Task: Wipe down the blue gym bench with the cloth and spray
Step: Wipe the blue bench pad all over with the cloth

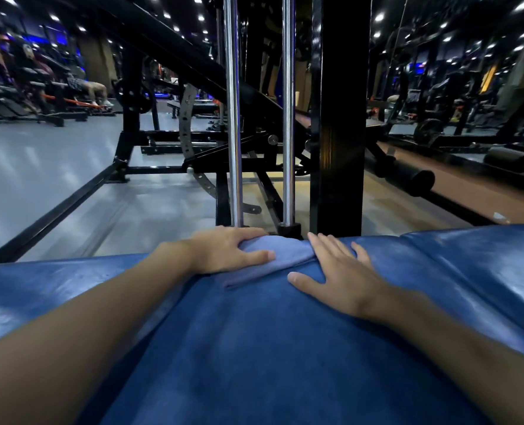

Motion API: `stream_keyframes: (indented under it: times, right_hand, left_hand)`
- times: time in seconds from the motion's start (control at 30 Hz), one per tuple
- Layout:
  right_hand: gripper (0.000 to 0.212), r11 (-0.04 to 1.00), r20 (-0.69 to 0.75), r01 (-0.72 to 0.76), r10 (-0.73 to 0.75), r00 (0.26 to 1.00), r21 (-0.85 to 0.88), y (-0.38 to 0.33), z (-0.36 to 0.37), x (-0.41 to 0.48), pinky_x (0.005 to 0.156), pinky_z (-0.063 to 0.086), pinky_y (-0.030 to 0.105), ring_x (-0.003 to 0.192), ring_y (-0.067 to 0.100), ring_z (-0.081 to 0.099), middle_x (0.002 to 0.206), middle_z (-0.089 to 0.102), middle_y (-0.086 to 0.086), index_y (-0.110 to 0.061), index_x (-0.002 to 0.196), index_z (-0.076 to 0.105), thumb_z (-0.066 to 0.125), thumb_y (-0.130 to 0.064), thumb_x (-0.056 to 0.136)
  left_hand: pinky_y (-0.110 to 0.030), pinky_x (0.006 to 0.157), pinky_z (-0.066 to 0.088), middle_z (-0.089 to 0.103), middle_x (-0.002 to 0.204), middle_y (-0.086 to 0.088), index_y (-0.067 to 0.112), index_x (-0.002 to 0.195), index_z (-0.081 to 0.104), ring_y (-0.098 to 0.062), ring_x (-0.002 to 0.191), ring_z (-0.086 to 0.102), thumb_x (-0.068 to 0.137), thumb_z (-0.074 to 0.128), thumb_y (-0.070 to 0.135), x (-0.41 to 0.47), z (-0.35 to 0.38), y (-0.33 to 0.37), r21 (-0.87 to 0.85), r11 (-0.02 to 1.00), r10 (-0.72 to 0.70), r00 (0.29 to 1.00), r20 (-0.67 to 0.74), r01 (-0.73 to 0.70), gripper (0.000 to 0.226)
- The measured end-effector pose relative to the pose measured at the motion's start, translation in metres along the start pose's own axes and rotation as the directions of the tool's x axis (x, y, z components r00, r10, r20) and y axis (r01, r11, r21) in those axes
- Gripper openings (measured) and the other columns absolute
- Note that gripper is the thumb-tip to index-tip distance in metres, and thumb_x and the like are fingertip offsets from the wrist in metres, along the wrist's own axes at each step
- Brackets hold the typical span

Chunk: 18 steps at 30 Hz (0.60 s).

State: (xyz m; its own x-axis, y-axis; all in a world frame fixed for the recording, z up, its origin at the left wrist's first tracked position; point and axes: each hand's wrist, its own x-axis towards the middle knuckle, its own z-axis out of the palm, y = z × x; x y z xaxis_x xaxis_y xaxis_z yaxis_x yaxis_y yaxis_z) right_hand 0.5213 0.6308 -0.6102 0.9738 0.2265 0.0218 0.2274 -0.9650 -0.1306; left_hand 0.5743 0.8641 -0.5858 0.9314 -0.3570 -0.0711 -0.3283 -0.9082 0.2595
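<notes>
The blue gym bench (475, 271) runs across the lower part of the view, its padding shiny. A big blue cloth (254, 348) is spread over its middle, and a paler folded-over part lies at the bench's far edge. My left hand (223, 250) grips that folded part, fingers curled over its far side and thumb on top. My right hand (337, 271) lies flat on the cloth just right of the fold, fingers straight and spread. No spray bottle is in view.
Right behind the bench stand two chrome guide rods (234, 118) and a thick black upright (340, 118) of a weight machine. A black frame bar (55, 216) crosses the grey floor on the left. Other benches and a seated person (85, 84) are far off.
</notes>
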Motion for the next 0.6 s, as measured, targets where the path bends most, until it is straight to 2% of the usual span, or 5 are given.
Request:
stream_keyframes:
  times: [0.17,0.23,0.33,0.43,0.6]
  right_hand:
    - [0.095,0.999,0.024,-0.002,0.002,1.000,-0.033,-0.002,-0.001,0.002,0.119,-0.003,0.049,0.149,0.012,-0.004,0.164,0.003,-0.004,-0.026,0.155,-0.002,0.014,-0.081,0.079]
    - [0.097,0.999,0.024,-0.006,0.007,1.000,-0.035,-0.002,-0.001,0.001,0.119,-0.003,0.049,0.149,0.013,-0.004,0.164,0.003,-0.003,-0.028,0.154,-0.002,0.010,-0.081,0.075]
    - [0.095,0.998,0.021,-0.010,0.011,1.000,-0.064,-0.005,-0.003,-0.002,0.119,-0.002,0.049,0.149,0.013,-0.003,0.164,0.004,-0.003,-0.027,0.155,-0.003,0.011,-0.080,0.077]
    - [0.086,0.995,0.024,-0.053,0.056,0.998,-0.089,-0.015,-0.008,-0.007,0.119,-0.002,0.052,0.149,0.014,0.000,0.163,0.008,-0.004,-0.023,0.155,-0.001,0.019,-0.072,0.088]
    - [0.087,0.994,-0.009,-0.050,0.051,0.999,0.093,-0.062,-0.004,-0.015,0.118,-0.001,0.054,0.149,0.013,0.000,0.163,0.011,-0.004,-0.020,0.155,0.002,0.023,-0.072,0.089]
  left_hand:
    - [-0.040,0.109,0.038,0.055,0.141,0.013,0.062,0.136,0.033,-0.018,0.127,0.051,0.055,0.028,0.103,-0.014,-0.007,-0.034,-0.026,0.999,-0.029,0.999,0.025,0.029,0.091]
    - [-0.037,0.108,0.037,0.051,0.145,0.010,0.055,0.142,0.034,-0.020,0.131,0.048,0.068,0.033,0.094,-0.010,-0.008,-0.023,0.016,0.999,-0.038,0.999,0.028,0.038,0.084]
    - [-0.030,0.097,0.034,0.046,0.150,0.010,0.049,0.147,0.033,-0.020,0.135,0.044,0.085,0.039,0.079,-0.002,-0.004,0.006,0.057,0.998,0.013,1.000,0.004,-0.013,0.069]
    - [-0.029,0.096,0.034,0.046,0.149,0.011,0.050,0.147,0.032,-0.019,0.134,0.045,0.082,0.039,0.082,0.001,-0.002,0.008,0.019,0.999,0.036,0.999,0.019,-0.036,0.072]
    - [-0.032,0.104,0.033,0.045,0.151,0.008,0.051,0.147,0.029,-0.021,0.136,0.044,0.081,0.039,0.083,-0.018,-0.007,-0.020,0.046,0.999,0.020,1.000,0.017,-0.021,0.074]
